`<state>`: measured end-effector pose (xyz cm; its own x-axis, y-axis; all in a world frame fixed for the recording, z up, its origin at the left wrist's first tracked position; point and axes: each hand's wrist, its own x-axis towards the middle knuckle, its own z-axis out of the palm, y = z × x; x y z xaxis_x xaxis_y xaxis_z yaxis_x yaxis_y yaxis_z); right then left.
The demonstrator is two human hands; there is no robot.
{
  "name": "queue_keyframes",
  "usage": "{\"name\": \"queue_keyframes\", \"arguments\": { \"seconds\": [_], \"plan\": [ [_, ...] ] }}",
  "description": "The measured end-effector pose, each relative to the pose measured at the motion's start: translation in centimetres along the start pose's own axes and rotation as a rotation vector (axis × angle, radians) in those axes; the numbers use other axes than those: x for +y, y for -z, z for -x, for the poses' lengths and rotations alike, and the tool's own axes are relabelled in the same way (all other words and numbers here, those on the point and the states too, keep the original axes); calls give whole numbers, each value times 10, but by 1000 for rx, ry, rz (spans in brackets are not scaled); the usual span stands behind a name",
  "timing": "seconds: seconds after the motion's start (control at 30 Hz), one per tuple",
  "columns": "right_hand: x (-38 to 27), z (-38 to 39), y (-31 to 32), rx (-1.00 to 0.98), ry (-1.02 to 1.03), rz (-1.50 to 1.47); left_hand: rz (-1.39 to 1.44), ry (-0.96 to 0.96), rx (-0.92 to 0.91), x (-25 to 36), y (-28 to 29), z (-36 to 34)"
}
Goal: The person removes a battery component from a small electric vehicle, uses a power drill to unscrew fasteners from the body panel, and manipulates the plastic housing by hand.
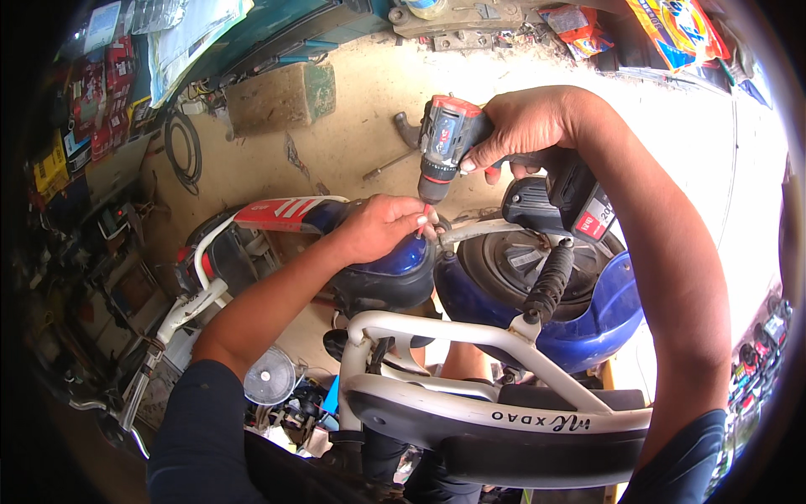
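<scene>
My right hand (533, 126) grips an orange-and-black cordless drill (447, 141), held upright with its chuck pointing down and its battery to the right. Directly below the chuck, my left hand (382, 227) pinches a thin red bit (426, 217) over the glossy blue body panel (395, 256) of a scooter. Where the bit's tip rests is hard to make out. Right of this, a rear wheel (512, 269) sits in a blue mudguard (583, 336), with a black spring shock (550, 281) mounted to the white tube frame (470, 332).
A hammer (407, 130), a coiled cable (185, 151) and a worn block (264, 101) lie on the floor. White handlebars (180, 319) stand at left, near a small fan (270, 374). Cluttered shelving (113, 109) lines the upper left; bags (667, 29) lie at upper right.
</scene>
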<state>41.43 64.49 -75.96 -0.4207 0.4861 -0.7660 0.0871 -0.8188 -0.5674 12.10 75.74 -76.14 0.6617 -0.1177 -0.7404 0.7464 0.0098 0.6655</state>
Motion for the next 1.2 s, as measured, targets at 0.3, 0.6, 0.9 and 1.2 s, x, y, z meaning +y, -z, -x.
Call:
{"name": "queue_keyframes", "arguments": {
  "seconds": [0.3, 0.6, 0.9, 1.2],
  "plan": [
    [31, -3, 1, -60, 3, -175, 44, 39, -25, -2, -1, -3],
    [29, -3, 0, -85, 51, -220, 1, 53, -21, -8, 0, -4],
    [27, -2, -2, -73, 25, -222, -7, 52, -33, -11, 1, -4],
    [37, -2, -7, -71, 8, -334, -66, 80, -2, 0, 1, -4]
  ]
}}
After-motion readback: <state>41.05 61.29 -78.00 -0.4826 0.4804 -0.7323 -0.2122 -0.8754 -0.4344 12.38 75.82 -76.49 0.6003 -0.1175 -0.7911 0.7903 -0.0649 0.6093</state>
